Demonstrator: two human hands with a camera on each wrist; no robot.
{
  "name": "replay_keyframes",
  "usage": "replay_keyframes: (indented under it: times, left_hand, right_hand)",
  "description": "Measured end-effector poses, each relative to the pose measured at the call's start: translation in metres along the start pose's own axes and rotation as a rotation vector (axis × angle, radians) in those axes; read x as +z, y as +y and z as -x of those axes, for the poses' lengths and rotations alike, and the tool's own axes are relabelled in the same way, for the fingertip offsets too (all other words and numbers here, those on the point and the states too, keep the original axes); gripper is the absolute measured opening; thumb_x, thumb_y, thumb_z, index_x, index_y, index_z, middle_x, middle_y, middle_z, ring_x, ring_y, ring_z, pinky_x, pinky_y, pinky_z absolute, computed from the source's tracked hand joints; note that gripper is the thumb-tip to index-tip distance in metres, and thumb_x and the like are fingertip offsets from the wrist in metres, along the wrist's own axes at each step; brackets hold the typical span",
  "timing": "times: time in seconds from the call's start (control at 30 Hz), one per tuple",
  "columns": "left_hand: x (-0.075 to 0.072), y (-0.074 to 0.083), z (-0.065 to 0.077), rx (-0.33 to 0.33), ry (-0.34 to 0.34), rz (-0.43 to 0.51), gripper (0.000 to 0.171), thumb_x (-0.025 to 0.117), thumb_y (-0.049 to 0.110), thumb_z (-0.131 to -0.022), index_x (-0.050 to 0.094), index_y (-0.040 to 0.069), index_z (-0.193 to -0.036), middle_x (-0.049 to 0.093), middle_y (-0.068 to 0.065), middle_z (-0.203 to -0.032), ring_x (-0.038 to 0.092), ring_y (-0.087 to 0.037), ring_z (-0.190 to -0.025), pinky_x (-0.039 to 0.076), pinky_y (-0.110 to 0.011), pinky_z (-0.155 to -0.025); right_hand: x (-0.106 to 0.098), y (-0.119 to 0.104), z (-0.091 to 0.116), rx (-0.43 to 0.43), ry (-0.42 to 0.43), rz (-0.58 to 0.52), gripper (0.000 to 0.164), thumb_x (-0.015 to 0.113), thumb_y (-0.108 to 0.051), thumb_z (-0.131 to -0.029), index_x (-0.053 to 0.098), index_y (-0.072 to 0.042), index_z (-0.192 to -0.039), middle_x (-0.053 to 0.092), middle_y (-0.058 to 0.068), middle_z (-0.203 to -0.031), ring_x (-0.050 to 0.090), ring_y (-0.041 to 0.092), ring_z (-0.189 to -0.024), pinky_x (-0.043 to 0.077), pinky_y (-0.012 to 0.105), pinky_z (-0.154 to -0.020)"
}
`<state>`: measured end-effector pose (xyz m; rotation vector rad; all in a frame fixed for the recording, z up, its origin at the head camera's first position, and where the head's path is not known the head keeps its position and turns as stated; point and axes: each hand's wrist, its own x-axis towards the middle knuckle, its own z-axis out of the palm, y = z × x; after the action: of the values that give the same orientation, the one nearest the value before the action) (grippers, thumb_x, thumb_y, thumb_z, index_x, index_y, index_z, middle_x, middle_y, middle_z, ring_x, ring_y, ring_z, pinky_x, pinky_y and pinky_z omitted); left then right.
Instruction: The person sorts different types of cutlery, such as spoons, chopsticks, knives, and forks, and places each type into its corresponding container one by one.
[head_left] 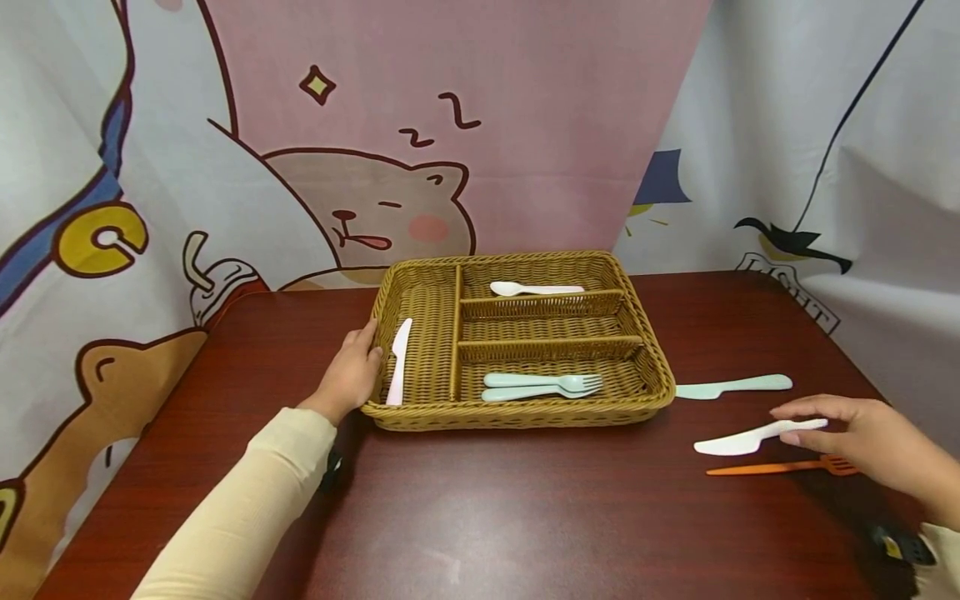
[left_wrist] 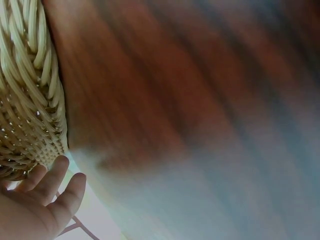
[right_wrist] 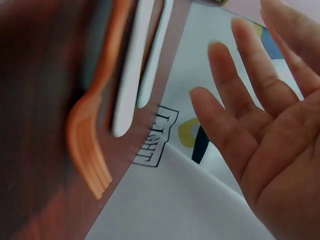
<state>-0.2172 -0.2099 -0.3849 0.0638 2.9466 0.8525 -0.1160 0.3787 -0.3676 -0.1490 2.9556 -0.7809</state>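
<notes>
My left hand (head_left: pixel 348 373) rests against the left side of a woven basket (head_left: pixel 517 412), fingertips at its rim. In the left wrist view its fingers extend beside the wicker wall. On the right, my right hand (head_left: pixel 873 437) hovers over the handle end of a white knife (head_left: pixel 731 443). The right wrist view shows that hand's fingers spread, with nothing held. An orange fork (head_left: pixel 772 469) lies in front of the white knife, its tines (right_wrist: pixel 90 160) partly behind the hand in the head view. Behind the white knife lies a pale green knife (head_left: pixel 738 386), its blade end at the basket.
The basket has several compartments. A pale pink knife (head_left: pixel 401 360) lies in the left one, a white spoon (head_left: pixel 536 289) in the back one, and two pale green forks (head_left: pixel 540 387) in the front one. A printed curtain (head_left: pixel 555 108) hangs behind the dark red table (head_left: pixel 480 517).
</notes>
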Motion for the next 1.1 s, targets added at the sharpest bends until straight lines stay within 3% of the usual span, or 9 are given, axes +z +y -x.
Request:
replay_keyframes:
  times: [0.07, 0.3, 0.47, 0.63, 0.97, 1.1]
  left_hand:
    - [0.000, 0.000, 0.000, 0.000, 0.000, 0.002, 0.056, 0.031, 0.019, -0.106, 0.010, 0.004, -0.156, 0.024, -0.025, -0.151, 0.032, -0.041, -0.136, 0.027, -0.053, -0.111]
    - [0.001, 0.000, 0.000, -0.002, -0.002, 0.007, 0.056, 0.031, 0.019, -0.106, 0.010, 0.005, -0.156, 0.024, -0.025, -0.151, 0.031, -0.041, -0.137, 0.026, -0.053, -0.112]
    - [0.001, 0.000, -0.001, 0.010, 0.011, 0.010, 0.056, 0.032, 0.018, -0.105, 0.011, 0.003, -0.155, 0.025, -0.026, -0.150, 0.033, -0.042, -0.136, 0.028, -0.053, -0.111]
    - [0.002, -0.002, -0.002, 0.036, 0.036, 0.006, 0.056, 0.034, 0.017, -0.104, 0.015, 0.001, -0.154, 0.030, -0.027, -0.147, 0.036, -0.041, -0.134, 0.029, -0.051, -0.111]
    - [0.002, -0.002, -0.001, 0.029, 0.033, 0.003, 0.056, 0.033, 0.017, -0.104, 0.014, 0.002, -0.155, 0.029, -0.027, -0.148, 0.036, -0.041, -0.134, 0.029, -0.051, -0.111]
    - [0.002, -0.002, 0.000, 0.020, 0.029, 0.002, 0.056, 0.033, 0.018, -0.105, 0.013, 0.002, -0.155, 0.028, -0.026, -0.149, 0.035, -0.041, -0.135, 0.028, -0.051, -0.111]
  right_hand:
    - [0.003, 0.003, 0.002, 0.016, -0.025, -0.015, 0.029, 0.076, -0.013, -0.082, 0.070, 0.001, -0.107, 0.061, 0.000, -0.086, 0.043, 0.006, -0.051, 0.041, 0.026, -0.045]
    - [0.004, 0.018, -0.001, 0.009, -0.042, 0.166, 0.029, 0.084, -0.022, -0.071, 0.075, -0.006, -0.094, 0.070, 0.012, -0.093, 0.042, -0.013, -0.073, 0.043, 0.025, -0.061]
    - [0.005, 0.018, -0.002, 0.001, -0.090, 0.184, 0.027, 0.085, -0.020, -0.069, 0.075, -0.007, -0.091, 0.070, 0.013, -0.092, 0.051, -0.005, -0.077, 0.048, 0.036, -0.067]
    - [0.008, 0.020, -0.002, -0.058, -0.113, 0.225, 0.022, 0.085, -0.016, -0.068, 0.074, -0.010, -0.086, 0.070, 0.007, -0.088, 0.048, -0.009, -0.074, 0.045, 0.024, -0.063]
    - [0.017, 0.027, -0.005, -0.142, -0.101, 0.244, 0.019, 0.085, -0.014, -0.066, 0.074, -0.014, -0.080, 0.068, -0.001, -0.086, 0.048, -0.010, -0.075, 0.045, 0.023, -0.065]
    - [0.021, 0.031, -0.005, -0.202, -0.065, 0.230, 0.020, 0.086, -0.013, -0.062, 0.073, -0.019, -0.076, 0.063, -0.015, -0.081, 0.047, -0.011, -0.074, 0.044, 0.021, -0.063]
